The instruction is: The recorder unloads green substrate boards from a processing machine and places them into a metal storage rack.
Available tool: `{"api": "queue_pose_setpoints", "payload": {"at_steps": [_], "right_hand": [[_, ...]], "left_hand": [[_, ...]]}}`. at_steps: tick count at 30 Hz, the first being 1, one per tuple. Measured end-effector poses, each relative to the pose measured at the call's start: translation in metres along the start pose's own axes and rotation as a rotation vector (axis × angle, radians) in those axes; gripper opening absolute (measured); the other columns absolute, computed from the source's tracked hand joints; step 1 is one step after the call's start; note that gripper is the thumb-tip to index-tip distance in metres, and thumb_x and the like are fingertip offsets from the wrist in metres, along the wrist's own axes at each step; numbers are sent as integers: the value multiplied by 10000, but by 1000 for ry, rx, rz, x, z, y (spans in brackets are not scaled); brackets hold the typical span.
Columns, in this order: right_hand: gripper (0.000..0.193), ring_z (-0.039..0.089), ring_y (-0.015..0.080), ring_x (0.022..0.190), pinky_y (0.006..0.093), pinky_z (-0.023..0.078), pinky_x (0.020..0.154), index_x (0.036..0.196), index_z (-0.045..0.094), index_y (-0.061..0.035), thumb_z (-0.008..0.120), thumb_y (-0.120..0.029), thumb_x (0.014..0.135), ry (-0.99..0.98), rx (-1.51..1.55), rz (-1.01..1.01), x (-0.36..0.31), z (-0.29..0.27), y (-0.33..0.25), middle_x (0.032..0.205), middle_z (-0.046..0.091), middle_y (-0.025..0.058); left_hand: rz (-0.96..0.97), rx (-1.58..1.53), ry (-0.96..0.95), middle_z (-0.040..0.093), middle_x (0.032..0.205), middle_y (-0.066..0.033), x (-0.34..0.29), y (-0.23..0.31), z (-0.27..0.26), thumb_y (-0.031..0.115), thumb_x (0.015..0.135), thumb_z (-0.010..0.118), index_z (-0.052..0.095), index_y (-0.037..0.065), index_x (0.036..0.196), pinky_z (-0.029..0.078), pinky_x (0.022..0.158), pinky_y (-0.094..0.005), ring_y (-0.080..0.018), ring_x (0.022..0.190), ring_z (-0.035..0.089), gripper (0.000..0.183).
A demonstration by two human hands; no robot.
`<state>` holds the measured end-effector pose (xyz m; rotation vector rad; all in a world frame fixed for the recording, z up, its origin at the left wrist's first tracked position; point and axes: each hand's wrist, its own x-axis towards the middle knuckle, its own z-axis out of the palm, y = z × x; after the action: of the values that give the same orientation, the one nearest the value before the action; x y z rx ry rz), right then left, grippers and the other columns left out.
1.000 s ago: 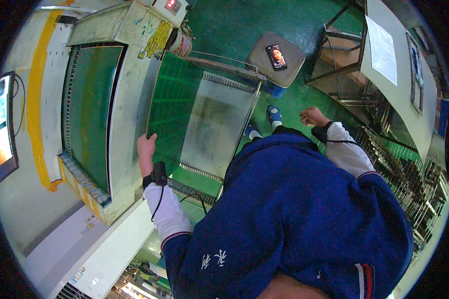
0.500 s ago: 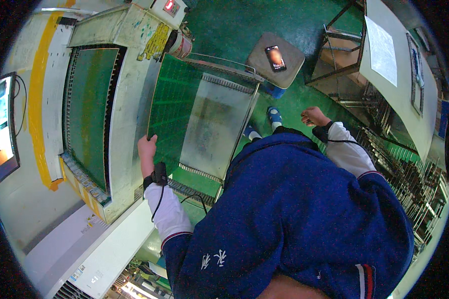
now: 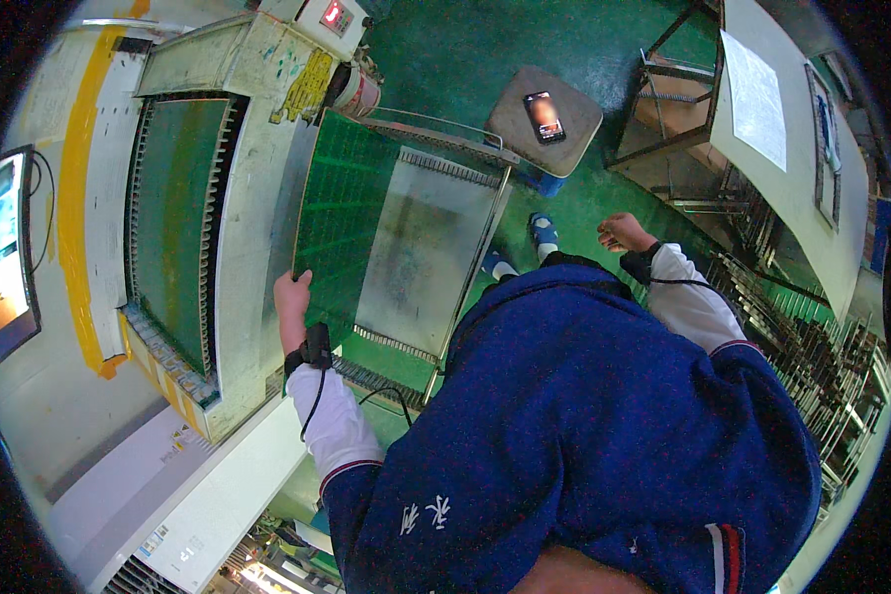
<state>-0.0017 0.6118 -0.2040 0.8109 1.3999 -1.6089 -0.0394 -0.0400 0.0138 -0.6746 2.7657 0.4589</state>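
Note:
My left hand [image 3: 292, 303] is closed on the near edge of a large green circuit panel [image 3: 342, 213]. The panel stands steeply tilted at the left side of a slotted rack [image 3: 431, 233], between it and the machine. My right hand [image 3: 625, 234] hangs out to the right with its fingers curled, and nothing shows in it. In the machine's opening [image 3: 173, 228] there is a green surface with rows of small teeth along both sides.
A phone [image 3: 544, 117] lies on a worn stool [image 3: 574, 89] ahead. A bucket [image 3: 356, 91] stands beside the machine's control box [image 3: 335, 18]. Metal racks [image 3: 802, 346] line the right side. A screen [image 3: 5, 257] is at far left.
In the machine's opening, the green panel has shifted, and the row of teeth along its right side now shows. Both my hands are nearly still; the left keeps its hold on the circuit panel.

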Motion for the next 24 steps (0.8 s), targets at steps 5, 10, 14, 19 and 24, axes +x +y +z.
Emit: {"api": "queue_pose_setpoints", "payload": {"at_steps": [5,10,14,19,24], "right_hand": [[152,540,138,536,262,417,435,845,564,-30,501,-166,822,85,-136,-32,-24,20,-18,645,572,47],[143,525,126,518,259,412,423,846,563,-35,500,-161,819,-41,102,23,-1,-4,4,618,553,31],[159,508,113,498,265,421,421,845,569,-31,512,-177,814,-74,122,33,7,-9,10,605,543,23],[186,525,120,507,268,428,425,832,583,-25,530,-201,807,-5,6,-16,-1,-1,5,617,558,30],[202,551,141,533,271,444,446,851,589,-18,529,-206,807,37,-13,-53,-2,4,4,639,575,45]], "left_hand": [[56,23,44,632,823,-206,0,-12,3,254,751,637,621,-11,940,449,705,-391,-344,791,609,326],[60,-9,20,632,831,-206,1,-6,3,247,755,632,627,-4,938,449,705,-393,-342,796,610,310],[67,-25,30,632,811,-201,5,-17,7,258,756,627,635,11,926,449,697,-395,-337,781,610,300],[56,-27,20,632,804,-199,7,-19,8,278,755,621,637,19,922,449,693,-395,-338,779,610,308],[91,19,79,630,741,-176,-1,-11,4,274,754,624,636,4,896,448,654,-387,-317,714,611,305]]}}
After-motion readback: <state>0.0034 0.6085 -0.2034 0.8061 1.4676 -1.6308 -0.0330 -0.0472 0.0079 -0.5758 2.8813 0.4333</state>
